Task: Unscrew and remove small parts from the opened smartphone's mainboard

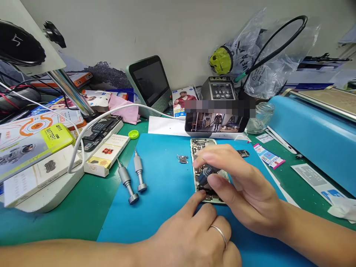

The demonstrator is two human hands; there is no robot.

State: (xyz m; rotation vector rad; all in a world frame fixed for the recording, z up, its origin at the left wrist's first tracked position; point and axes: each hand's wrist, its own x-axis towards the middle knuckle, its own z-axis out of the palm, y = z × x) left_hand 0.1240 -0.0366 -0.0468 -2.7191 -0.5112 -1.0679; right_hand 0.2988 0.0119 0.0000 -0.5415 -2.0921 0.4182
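Observation:
A phone with its insides exposed (195,146) lies on the blue mat, partly covered by both hands. My right hand (250,185) reaches over it from the right, thumb and fingers closed around a dark blue tool with pale markings (205,175). That tool slants down towards the phone's lower part; its kind is hard to make out. With the index finger stretched out, my left hand (194,233) touches the phone's lower end; its other fingers are bent and it holds nothing visible. A small circuit piece (183,159) sits left of the phone, and a dark part (243,153) lies to its right.
Two grey screwdrivers (138,168) rest on the blue mat (158,207). Behind the phone, a second phone playing a video (217,121) stands upright. Boxes (107,155) and a white cable (111,110) crowd the left; a blue machine (311,137) and glass jar (261,116) stand right.

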